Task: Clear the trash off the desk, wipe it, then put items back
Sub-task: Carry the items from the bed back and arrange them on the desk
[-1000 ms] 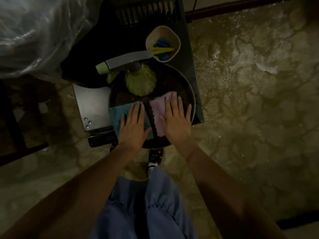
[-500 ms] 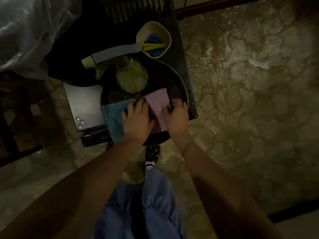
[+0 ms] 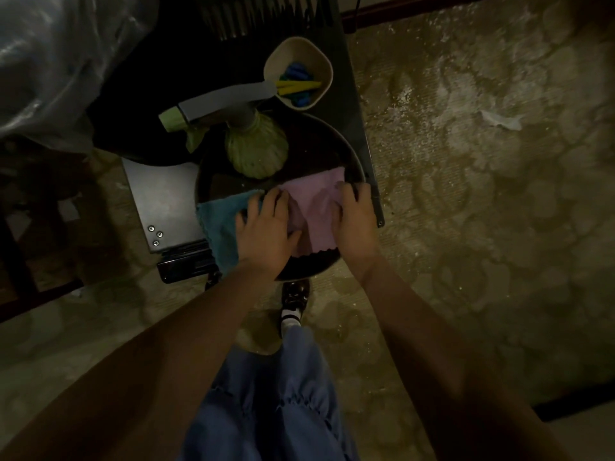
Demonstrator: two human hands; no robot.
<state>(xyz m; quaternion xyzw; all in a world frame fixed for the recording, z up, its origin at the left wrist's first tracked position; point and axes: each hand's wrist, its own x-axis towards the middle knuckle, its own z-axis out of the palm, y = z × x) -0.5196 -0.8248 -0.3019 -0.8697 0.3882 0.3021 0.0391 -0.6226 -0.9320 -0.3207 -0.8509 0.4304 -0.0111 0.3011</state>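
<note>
A pink cloth (image 3: 316, 207) lies over the near right rim of a dark round basin (image 3: 352, 161). My left hand (image 3: 266, 227) grips the cloth's left edge with curled fingers. My right hand (image 3: 356, 217) grips its right edge at the basin's rim. A blue cloth (image 3: 221, 221) hangs over the rim to the left, partly under my left wrist. A green spray bottle (image 3: 256, 148) with a grey trigger head stands at the far side of the basin.
A cream cup (image 3: 319, 58) with blue and yellow pegs stands beyond the basin on a black slatted surface (image 3: 266, 15). A grey metal plate (image 3: 159, 201) sits left. Clear plastic sheeting (image 3: 50, 61) fills the upper left. My shoe (image 3: 294, 294) rests on worn flooring below.
My hands lay flat on the two cloths a second ago. Both have since curled round the pink cloth, the left hand shifting right off the blue cloth, and the pink cloth is bunched.
</note>
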